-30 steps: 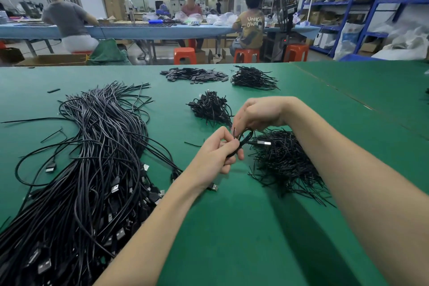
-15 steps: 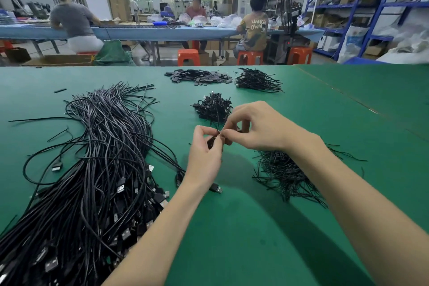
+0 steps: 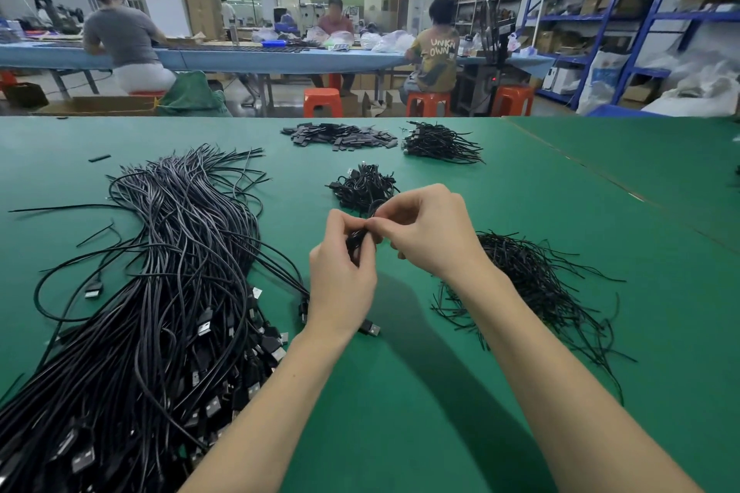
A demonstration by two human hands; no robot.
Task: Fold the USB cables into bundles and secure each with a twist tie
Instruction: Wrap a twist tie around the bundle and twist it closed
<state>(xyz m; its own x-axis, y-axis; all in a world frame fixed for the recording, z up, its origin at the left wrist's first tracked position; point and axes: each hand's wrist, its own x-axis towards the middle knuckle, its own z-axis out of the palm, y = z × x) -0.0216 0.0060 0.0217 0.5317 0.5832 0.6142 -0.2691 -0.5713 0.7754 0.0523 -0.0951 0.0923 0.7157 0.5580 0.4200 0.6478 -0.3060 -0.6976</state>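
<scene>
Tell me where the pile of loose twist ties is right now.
In the head view, the pile of loose twist ties lies on the green table to the right, just beyond the right hand and wrist, opposite the big heap of USB cables.

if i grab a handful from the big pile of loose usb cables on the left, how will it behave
Probably floppy: the loose USB cables lie in slack curves and loops on the green table. Likely to snag, since strands cross and overlap, so neighbours may drag along. The plug ends would probably dangle and swing.
</scene>
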